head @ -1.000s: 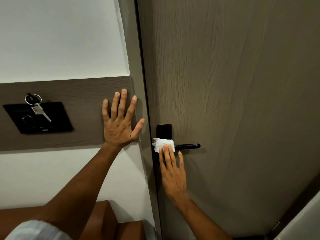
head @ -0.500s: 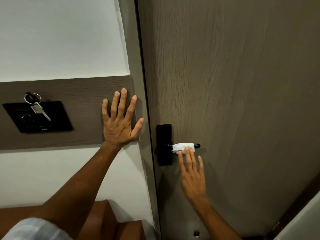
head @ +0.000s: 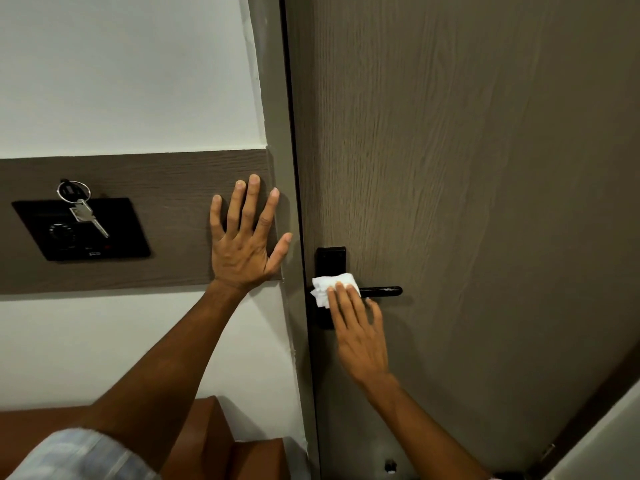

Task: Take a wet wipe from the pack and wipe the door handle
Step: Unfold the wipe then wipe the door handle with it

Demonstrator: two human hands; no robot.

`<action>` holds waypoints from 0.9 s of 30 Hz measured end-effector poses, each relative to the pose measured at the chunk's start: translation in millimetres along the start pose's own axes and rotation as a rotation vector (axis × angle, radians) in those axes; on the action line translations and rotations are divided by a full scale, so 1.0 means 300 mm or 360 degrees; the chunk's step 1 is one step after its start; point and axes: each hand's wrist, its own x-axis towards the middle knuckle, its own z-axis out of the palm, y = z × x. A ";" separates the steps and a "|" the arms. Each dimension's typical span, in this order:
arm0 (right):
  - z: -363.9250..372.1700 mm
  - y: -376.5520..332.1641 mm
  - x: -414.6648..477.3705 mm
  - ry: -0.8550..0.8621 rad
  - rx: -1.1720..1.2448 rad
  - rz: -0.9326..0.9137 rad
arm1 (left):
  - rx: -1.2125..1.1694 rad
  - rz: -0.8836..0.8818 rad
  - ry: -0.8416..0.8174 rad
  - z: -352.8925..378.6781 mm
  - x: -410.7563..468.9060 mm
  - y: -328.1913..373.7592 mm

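Head view: wiping step in hand. Right hand (head: 360, 336) presses wet wipe (head: 330, 285) flat onto inner end of door handle (head: 381, 291), over black lock plate (head: 330, 263). Fingers (head: 341, 299) extended, close together, no pinch; wipe lies under fingertips, bunched toward door edge. Outer handle end bare. Left hand (head: 242, 251) flat on wall panel (head: 166, 216), fingers spread. Next move likely: slide wipe outward along lever, keeping pressure. Pack not in view.

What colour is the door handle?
Black: the door handle and its plate show best in the head view.
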 end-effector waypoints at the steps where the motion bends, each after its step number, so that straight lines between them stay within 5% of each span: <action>1: -0.013 -0.017 0.023 -0.0012 -0.0009 -0.0014 | -0.0004 0.0003 0.0000 0.000 0.000 -0.001; 9: -0.030 0.022 0.010 -0.0017 -0.0037 0.0035 | 0.0014 0.0025 0.0006 0.010 0.001 -0.007; 18: -0.121 0.171 0.009 0.0393 0.0205 0.0089 | -0.0114 0.0001 -0.0121 -0.058 0.011 0.006; 23: -0.178 0.198 -0.147 0.0159 0.1140 0.0913 | -0.0580 -0.0300 -0.0123 -0.155 -0.153 0.140; 27: -0.221 0.164 -0.313 -0.0350 0.2119 0.1548 | -0.1280 -0.1020 -0.0815 -0.322 -0.451 0.371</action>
